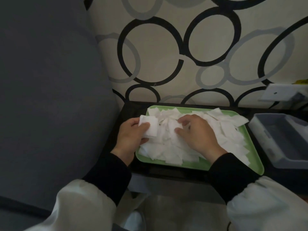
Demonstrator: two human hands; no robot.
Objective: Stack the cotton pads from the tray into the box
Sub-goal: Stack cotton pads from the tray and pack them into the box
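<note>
Stack [150,126] gripped in left hand [131,139], squared ready for transfer; right hand [198,132] pinches next pad [171,125] off heap [176,152] on tray [200,165]; box [263,139] beside tray.

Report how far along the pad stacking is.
Done: little that shows; no white pads visible in the grey box. In hand: the left hand grips a small stack of pads, while the right hand pinches at the heap. Left: that heap, which covers most of the green tray.
</note>
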